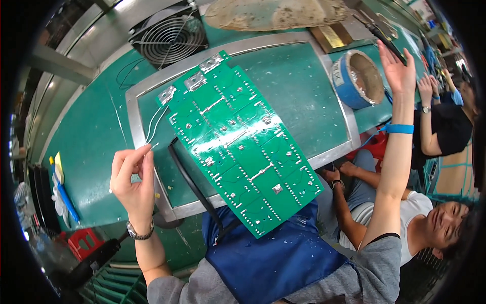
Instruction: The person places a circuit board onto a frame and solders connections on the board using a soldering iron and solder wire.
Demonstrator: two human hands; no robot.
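Note:
A large green circuit board (238,167), solder side up, lies tilted across a metal frame, its near end over my blue apron. Two thin white wires (155,124) run from its upper left corner to my left hand (132,175), whose thumb and fingertips are pinched on them. At the far right my right hand (398,73) is stretched out, palm showing, at a soldering iron (386,43). The black handle passes between thumb and fingers, and the iron points away to the far left. A blue strap (400,128) circles my right wrist.
Behind the board stands a black fan (169,38) with a wire guard. A blue round container (349,78) with a brown rim is near my right hand. Under the board is the metal frame (139,119); a black cable (190,177) lies beside it. Co-workers (374,192) sit at right.

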